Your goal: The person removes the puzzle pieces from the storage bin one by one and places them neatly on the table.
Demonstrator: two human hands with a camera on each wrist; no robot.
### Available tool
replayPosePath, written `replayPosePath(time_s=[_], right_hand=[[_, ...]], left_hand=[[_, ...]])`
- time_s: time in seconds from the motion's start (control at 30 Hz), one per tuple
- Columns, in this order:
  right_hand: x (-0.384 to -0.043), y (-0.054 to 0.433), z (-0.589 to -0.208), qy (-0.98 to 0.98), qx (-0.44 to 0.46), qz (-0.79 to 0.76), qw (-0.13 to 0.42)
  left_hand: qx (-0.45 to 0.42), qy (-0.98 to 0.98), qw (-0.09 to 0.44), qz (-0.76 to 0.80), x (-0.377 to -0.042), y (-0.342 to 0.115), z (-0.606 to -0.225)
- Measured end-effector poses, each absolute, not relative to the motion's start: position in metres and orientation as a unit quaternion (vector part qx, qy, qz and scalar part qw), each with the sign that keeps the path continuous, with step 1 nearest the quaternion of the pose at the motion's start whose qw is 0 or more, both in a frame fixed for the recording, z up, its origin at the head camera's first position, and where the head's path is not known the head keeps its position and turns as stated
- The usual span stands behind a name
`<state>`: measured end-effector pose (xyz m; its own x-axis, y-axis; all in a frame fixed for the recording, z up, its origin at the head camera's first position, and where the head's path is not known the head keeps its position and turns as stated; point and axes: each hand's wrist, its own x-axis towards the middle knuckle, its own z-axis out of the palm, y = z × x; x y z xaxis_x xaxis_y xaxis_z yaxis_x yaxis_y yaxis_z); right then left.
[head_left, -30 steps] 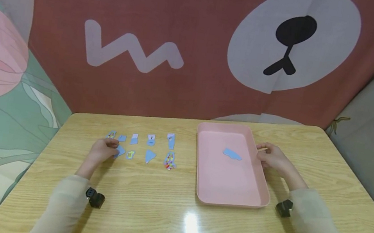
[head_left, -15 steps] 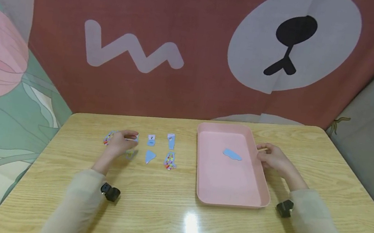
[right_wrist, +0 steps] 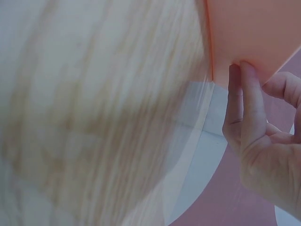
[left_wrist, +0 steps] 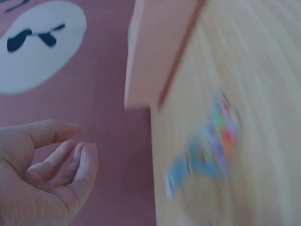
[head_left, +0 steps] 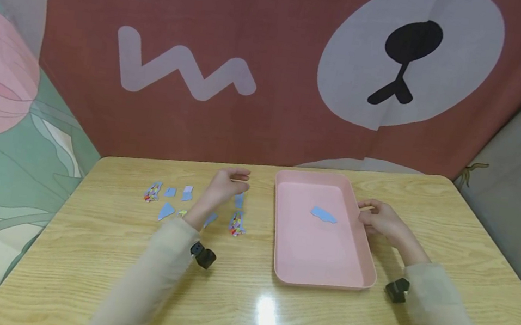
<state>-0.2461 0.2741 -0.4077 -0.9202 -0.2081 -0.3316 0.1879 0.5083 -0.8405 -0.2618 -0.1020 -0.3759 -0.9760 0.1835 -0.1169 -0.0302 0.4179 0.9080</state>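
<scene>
My left hand (head_left: 222, 188) hovers over the right end of two rows of flat blue cut-out pieces, fingers loosely bent and nothing between them. Below it, a plain blue piece (head_left: 239, 201) is partly covered in the head view, and a multicoloured piece (head_left: 236, 224) lies just nearer. In the left wrist view those two appear blurred. My right hand (head_left: 381, 220) holds the right wall of a pink tray (head_left: 325, 270); in the right wrist view, fingertips (right_wrist: 249, 70) press its outer side, with another digit at the rim. A jagged blue piece (head_left: 324, 215) lies inside the tray.
More pieces lie to the left: a multicoloured one (head_left: 152, 192), a small blue one (head_left: 170, 192), a white-and-blue one (head_left: 188, 193) and a blue wedge (head_left: 166, 211). My left forearm hides others. A printed cloth (head_left: 269, 131) hangs behind the wooden table (head_left: 233, 291).
My left hand has swept right, from the leftmost pieces across the rows to the right end, uncovering the left ones. My right hand and the tray have stayed still.
</scene>
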Motion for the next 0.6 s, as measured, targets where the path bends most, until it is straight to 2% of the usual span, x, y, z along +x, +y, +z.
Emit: replayPosePath(time_s=[0.27,0.6], right_hand=[[-0.247,0.274,-0.410,0.845,-0.007,-0.498,0.196],[-0.246,0.275,-0.409,0.843,-0.009,-0.500,0.198]], left_hand=[[0.078,0.818,0.097,0.562,-0.270,-0.049,-0.362],[0.101,0.798,0.087,0.588,-0.274,-0.003,-0.355]])
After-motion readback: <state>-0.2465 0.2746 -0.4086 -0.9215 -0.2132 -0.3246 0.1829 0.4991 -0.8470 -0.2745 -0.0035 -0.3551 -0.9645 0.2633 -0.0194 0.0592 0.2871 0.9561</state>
